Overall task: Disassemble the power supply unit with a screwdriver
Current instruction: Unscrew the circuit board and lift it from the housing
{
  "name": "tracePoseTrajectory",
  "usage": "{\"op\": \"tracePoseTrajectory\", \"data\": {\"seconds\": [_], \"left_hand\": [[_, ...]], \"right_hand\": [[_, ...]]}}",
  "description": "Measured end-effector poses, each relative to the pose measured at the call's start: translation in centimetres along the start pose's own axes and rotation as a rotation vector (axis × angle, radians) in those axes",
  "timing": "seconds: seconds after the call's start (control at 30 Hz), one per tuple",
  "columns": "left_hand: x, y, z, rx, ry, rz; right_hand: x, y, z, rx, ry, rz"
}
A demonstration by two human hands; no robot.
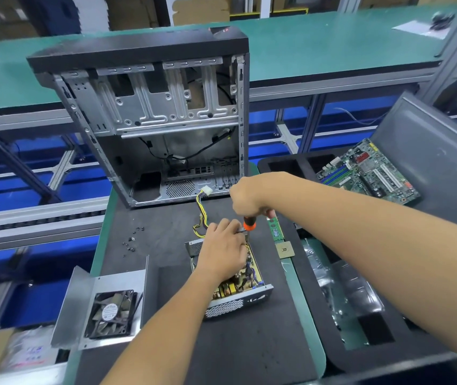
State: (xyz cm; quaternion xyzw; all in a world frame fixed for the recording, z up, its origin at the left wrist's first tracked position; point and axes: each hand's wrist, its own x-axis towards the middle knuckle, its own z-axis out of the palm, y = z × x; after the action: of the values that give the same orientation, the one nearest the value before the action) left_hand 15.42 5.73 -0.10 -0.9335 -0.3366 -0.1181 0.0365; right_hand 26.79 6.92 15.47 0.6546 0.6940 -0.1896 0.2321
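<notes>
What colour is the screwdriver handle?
Orange and black; the screwdriver shows only in the head view.

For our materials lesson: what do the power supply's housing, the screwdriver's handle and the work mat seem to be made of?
Power supply housing: bare sheet metal, probably steel; grey sheen, punched vent holes.
Screwdriver handle: orange and black, likely plastic or rubber; smooth moulded look.
Work mat: dark, matt, finely grained, possibly foam or rubber.

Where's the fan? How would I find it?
Start at the big open computer case standing at the back of the black mat. Come toward the mat's near left corner, to a bent metal cover lying there. The fan sits in it: the only black square with blades and a round sticker.
</notes>
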Motion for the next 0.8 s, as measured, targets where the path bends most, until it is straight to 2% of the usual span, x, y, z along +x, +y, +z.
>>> {"op": "tracePoseTrajectory", "data": {"seconds": [0.3, 0.5, 0.6, 0.8], "left_hand": [[0.0, 0.0, -0.2, -0.027, 0.035, 0.004], [0.1, 0.0, 0.0, -0.047, -0.014, -0.001], [0.1, 0.0, 0.1, -0.023, -0.011, -0.002], [0.1, -0.1, 0.1, -0.019, 0.019, 0.003]], "right_hand": [[-0.2, 0.7, 0.9, 0.174, 0.207, -0.189], [-0.1, 1.0, 1.1, 0.210, 0.162, -0.064], [-0.2, 0.8, 0.9, 0.118, 0.188, 0.004], [-0.2, 1.0, 0.8, 0.163, 0.093, -0.044]]}}
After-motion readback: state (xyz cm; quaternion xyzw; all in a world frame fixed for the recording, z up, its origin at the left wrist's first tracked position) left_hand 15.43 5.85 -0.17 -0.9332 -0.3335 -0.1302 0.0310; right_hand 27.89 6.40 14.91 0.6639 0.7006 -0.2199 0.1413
